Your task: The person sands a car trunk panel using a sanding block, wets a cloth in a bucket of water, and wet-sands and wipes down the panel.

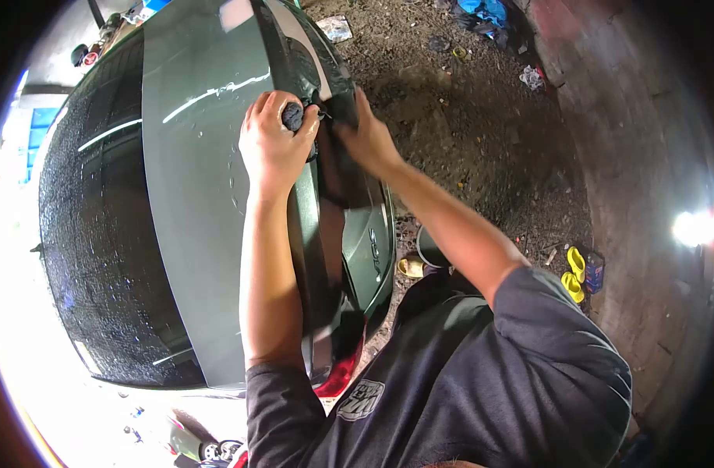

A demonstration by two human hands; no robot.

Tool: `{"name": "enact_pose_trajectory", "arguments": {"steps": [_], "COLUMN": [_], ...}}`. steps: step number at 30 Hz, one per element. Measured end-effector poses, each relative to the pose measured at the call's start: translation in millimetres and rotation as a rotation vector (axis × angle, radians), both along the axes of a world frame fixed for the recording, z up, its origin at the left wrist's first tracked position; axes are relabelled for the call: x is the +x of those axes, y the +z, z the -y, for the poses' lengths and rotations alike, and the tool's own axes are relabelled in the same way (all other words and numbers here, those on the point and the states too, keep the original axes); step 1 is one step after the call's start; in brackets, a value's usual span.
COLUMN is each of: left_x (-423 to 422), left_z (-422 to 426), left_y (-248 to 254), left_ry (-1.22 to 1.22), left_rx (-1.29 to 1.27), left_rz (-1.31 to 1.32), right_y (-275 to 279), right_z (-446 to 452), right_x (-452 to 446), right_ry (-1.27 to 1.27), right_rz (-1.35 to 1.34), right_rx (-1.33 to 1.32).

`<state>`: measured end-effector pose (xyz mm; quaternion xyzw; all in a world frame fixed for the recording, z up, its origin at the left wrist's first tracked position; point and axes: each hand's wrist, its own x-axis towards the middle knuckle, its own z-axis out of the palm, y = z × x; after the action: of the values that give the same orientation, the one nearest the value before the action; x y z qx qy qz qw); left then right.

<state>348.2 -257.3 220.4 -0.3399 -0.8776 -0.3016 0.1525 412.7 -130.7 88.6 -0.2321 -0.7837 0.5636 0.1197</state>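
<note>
Green car (197, 179); badge lettering (375, 248) illegible

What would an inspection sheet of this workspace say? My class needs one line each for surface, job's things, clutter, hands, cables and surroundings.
Surface: green car, droplets on its dark rear glass
Job's things: dark lump, material unclear
Clutter: yellow shoes, blue plastic and a pale scrap on the ground
Hands: left hand grips the lump over the car; right hand blurred at the car's rear edge, contact unclear
Cables: nothing seen
Surroundings: bare, littered ground beside a wall; bright light at right
</note>
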Motion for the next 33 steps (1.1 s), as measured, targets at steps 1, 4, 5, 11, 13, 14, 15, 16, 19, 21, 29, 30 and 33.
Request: {"name": "enact_pose_trajectory", "arguments": {"steps": [1,4,5,11,13,14,15,16,19,21,29,30,33], "left_x": [0,-1,-2,-3,-4,-2,-1,-2,-2,-3,-3,-3,-3], "left_z": [0,1,0,1,1,2,3,3,2,1,2,2,2], "left_y": [-1,-2,-1,-5,-7,-5,-4,-3,-4,-4,-3,-2,-4], "left_ry": [-0.003,-0.009,-0.01,-0.021,-0.042,-0.032,-0.032,-0.033,-0.035,-0.03,-0.033,-0.034,-0.04], "left_rx": [0.004,0.013,0.015,0.041,0.06,0.041,0.031,0.022,0.025,0.016,-0.003,-0.002,0.015], "left_rz": [-0.014,-0.049,-0.045,-0.057,-0.087,-0.073,-0.068,-0.062,-0.046,-0.052,-0.054,-0.044,-0.052], "right_y": [2,17,24,24,23,24,24,24,20,19,6,2,4], "right_z": [-6,-2,18,23,-7,-6,-2,3,58,53,-4,17,49], "right_x": [-9,-1,28,34,-7,-3,3,9,80,80,6,34,85], "right_ry": [0.006,0.011,0.01,0.012,0.027,0.032,0.036,0.039,-0.032,-0.007,0.01,-0.001,-0.016], "right_rz": [0.049,0.109,0.068,0.06,0.219,0.188,0.156,0.125,-0.155,-0.098,0.073,0.004,-0.141], "right_rx": [-0.002,-0.029,-0.048,-0.075,-0.092,-0.064,-0.037,-0.009,0.027,-0.029,-0.011,0.033,0.047]}}
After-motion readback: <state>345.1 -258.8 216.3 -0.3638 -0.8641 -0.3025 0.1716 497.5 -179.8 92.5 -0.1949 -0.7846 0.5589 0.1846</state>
